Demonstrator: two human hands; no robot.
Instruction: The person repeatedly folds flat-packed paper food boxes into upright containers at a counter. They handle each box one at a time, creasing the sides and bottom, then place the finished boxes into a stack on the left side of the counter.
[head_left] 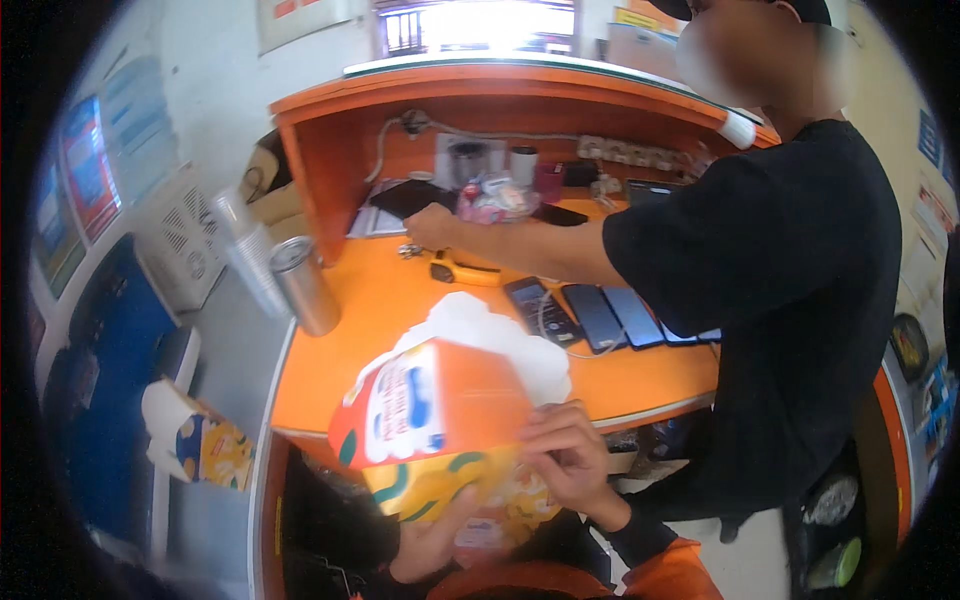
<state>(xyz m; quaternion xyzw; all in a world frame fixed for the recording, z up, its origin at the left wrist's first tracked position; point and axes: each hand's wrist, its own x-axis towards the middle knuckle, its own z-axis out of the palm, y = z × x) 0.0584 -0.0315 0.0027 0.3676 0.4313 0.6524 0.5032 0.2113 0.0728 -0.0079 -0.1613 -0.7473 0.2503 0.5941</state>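
Observation:
In front of my body is a printed cardboard box (pixel 460 410), orange above and yellow below, with a white scalloped flap (pixel 490 335) standing up at its far side. My left hand (pixel 437 535) grips it low down, its fingers partly behind the yellow part and blurred. At the box's right edge, my right hand (pixel 568 455) pinches the cardboard between thumb and fingers. Below the box, near my lap, shows another yellow and orange printed piece (pixel 505 515); whether it is separate, I cannot tell.
Beyond the box is an orange desk (pixel 390 300) with several phones (pixel 595 317), a yellow-handled tool (pixel 465 270) and a steel tumbler (pixel 305 285). A co-worker in black (pixel 770 240) reaches across it from the right. Stacked clear cups (pixel 250 255) and a small printed carton (pixel 205 440) are at left.

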